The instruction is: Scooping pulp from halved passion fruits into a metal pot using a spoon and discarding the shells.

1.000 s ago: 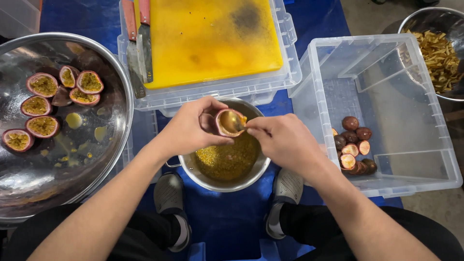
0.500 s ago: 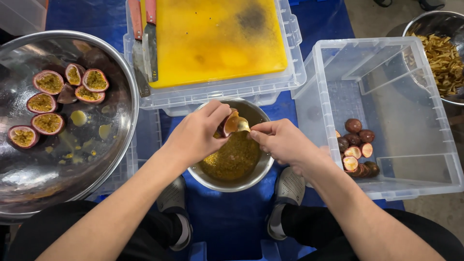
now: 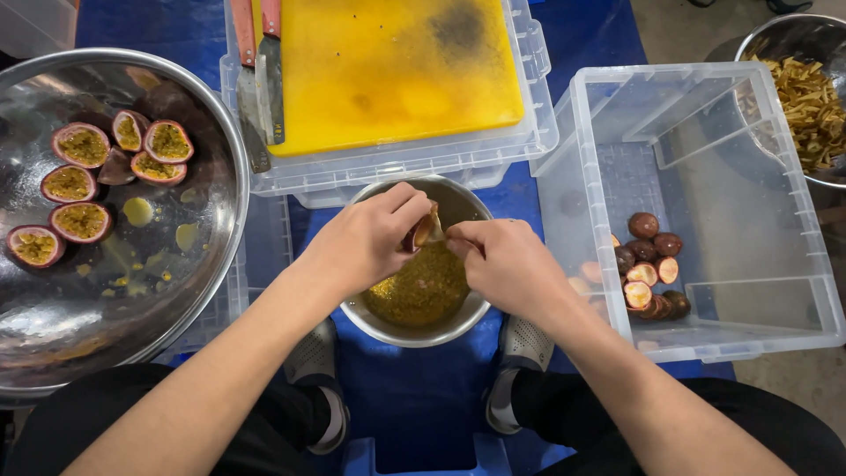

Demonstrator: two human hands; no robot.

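1. A passion-fruit half (image 3: 426,231) is gripped by the left hand (image 3: 366,242) between thumb and fingers. It is held tilted, cut face turned toward the other hand, directly over the small bowl (image 3: 419,328), so that whatever leaves the shell falls into it.

2. The right hand (image 3: 504,264) is closed, its fingertips brought up against the rim of the half. Whether a spoon or other tool is pinched there cannot be told; nothing of one shows clearly.

3. The small bowl, of steel, is set low between the person's feet (image 3: 526,345), right under both hands. It is partly filled with yellow, seedy pulp (image 3: 421,291).

4. To the left a large steel basin (image 3: 189,291) is placed within reach of the left hand. Six or so cut halves (image 3: 81,144), still full of pulp, lie face up near its far side, and smears of juice are seen on its bottom.

5. To the right a clear plastic crate (image 3: 793,326) is placed beside the right hand. Emptied shells (image 3: 652,264) are gathered in its near left part, well apart from the full halves.

6. Beyond the small bowl a yellow cutting board (image 3: 388,70) rests on an upturned clear crate (image 3: 538,141). Two knives (image 3: 264,79) are laid along its left edge, red handles pointing away.

7. A second steel bowl (image 3: 775,40) with pale yellow strips (image 3: 806,110) stands at the far right, partly out of view.

8. Everything is set on a blue sheet (image 3: 423,388).
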